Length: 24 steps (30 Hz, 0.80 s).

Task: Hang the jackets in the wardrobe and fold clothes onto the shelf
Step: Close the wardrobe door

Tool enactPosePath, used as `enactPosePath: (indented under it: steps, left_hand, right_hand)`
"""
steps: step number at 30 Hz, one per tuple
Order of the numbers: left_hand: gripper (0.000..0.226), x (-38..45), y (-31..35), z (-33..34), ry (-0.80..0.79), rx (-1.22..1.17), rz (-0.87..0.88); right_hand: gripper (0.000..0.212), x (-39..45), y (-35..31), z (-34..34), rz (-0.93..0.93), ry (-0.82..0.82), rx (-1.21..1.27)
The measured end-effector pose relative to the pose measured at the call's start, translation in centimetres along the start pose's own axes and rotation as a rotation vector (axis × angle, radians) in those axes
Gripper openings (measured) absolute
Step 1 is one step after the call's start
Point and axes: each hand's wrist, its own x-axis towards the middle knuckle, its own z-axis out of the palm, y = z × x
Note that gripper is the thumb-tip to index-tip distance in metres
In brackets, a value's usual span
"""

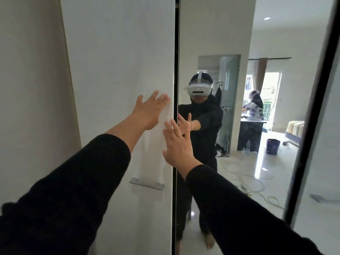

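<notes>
While both wardrobe doors stand shut, the white door (117, 70) fills centre-left and the mirrored door (239, 43) the right; left hand (150, 110) and right hand (177, 144) press flat, fingers spread, holding nothing. No jackets visible; opening likely comes next, via the handle (146, 183).

**Closed wardrobe fronts block the way ahead**

A white wardrobe door (119, 70) fills the centre-left of the frame and a mirrored door (257, 43) the centre-right, only a narrow dark seam between them. Both flat hands, left hand (149, 110) and right hand (177, 142), lie against these fronts. A metal handle (146, 183) juts out at lower centre. Bare wall (31, 89) closes the left edge
</notes>
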Motion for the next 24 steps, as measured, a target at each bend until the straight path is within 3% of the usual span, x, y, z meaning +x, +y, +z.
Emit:
enactPosePath:
  steps: [11,14,19,24]
  left_hand:
    - [0.075,4.4,-0.8,5.5,0.134,-0.085,0.1]
    - [0.062,4.3,-0.5,5.1,0.195,-0.122,0.069]
    - [0.031,4.5,2.8,2.4,0.498,-0.29,0.033]
    - [0.033,6.8,9.2,0.5,0.559,-0.407,0.219]
  right_hand:
    - [0.079,3.6,-1.0,4.2,0.169,-0.067,-0.037]
    - [0.08,3.4,-1.3,3.9,0.177,-0.045,-0.029]
    - [0.073,2.0,1.0,2.7,0.168,-0.03,-0.089]
    - [0.074,-3.2,7.3,3.4,0.295,-0.077,-0.182]
